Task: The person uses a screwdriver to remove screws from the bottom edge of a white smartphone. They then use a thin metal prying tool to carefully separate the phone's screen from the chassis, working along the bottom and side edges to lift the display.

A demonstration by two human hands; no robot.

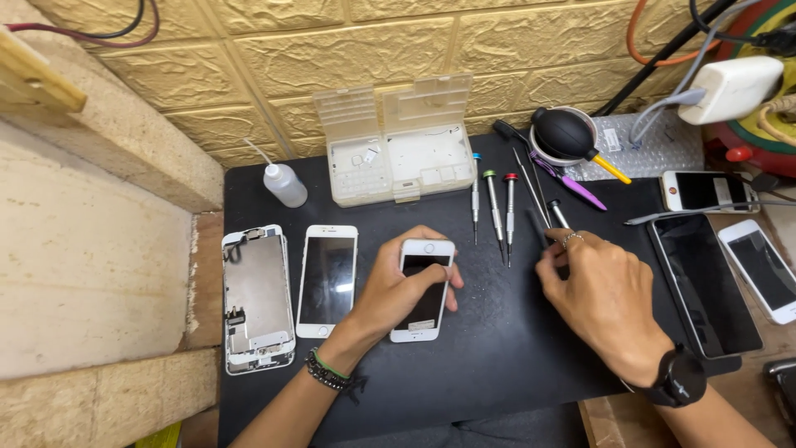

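Left hand (398, 286) rests on a white phone (424, 290) lying flat at mat (497, 365) centre, fingers curled over its screen. Right hand (601, 294), at 3 o'clock of the phone, pinches a screwdriver (557, 212). 3 more screwdrivers (494, 203) lie at 12 o'clock.

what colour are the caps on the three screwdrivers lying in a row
Blue, green and red, left to right, on the screwdrivers; head view shows them.
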